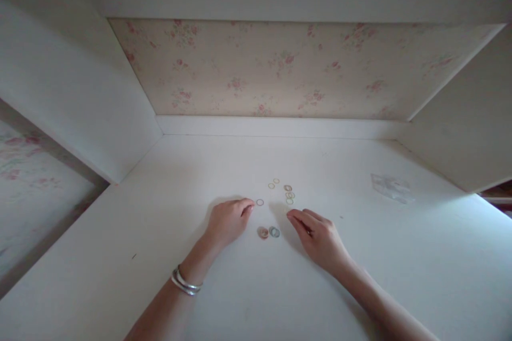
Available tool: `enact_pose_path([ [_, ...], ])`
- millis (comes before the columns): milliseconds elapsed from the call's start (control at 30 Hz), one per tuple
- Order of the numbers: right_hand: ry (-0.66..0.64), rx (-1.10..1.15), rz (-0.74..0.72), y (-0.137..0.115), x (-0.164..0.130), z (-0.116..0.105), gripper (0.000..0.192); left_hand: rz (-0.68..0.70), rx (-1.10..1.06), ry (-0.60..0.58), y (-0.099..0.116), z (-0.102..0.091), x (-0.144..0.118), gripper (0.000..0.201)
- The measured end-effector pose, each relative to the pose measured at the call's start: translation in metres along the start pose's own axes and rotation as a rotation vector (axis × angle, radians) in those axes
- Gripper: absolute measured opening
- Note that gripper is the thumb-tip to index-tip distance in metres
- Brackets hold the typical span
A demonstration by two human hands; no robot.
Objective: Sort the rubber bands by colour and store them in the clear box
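Your small thin elastic rings lie flat on the white surface: one yellowish ring [260,202] just beside your left fingertips, an orange stack [263,233] touching a blue stack [274,232], and a loose cluster [288,194] beyond.

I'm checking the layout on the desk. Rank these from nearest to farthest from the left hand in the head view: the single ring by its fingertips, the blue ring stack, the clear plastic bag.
From the left hand:
1. Single ring, just beyond its fingertips.
2. Blue ring stack, between the two hands.
3. Clear plastic bag, far off to the right.
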State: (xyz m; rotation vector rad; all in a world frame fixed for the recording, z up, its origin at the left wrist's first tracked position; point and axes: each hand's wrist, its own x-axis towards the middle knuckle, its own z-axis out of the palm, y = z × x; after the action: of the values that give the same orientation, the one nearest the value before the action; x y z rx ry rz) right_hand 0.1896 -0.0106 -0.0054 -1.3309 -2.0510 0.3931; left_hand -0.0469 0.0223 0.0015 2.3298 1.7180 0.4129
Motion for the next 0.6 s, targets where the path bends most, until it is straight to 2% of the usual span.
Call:
enact_pose_path([
  [167, -0.085, -0.096, -0.067, 0.004, -0.018, 0.003, 0.022, -0.02, -0.005, 0.02, -0.003, 0.004, 0.003, 0.026],
  [300, -0.056, -0.09, -0.12, 0.009, -0.018, 0.004, 0.022, -0.054, -0.027, 0.032, -0.005, 0.007, 0.005, 0.027],
  [600, -0.217, -0.138, -0.186, 0.003, -0.018, 0.001, 0.026, -0.125, -0.061, 0.07, -0.006, 0.011, 0.004, 0.027],
])
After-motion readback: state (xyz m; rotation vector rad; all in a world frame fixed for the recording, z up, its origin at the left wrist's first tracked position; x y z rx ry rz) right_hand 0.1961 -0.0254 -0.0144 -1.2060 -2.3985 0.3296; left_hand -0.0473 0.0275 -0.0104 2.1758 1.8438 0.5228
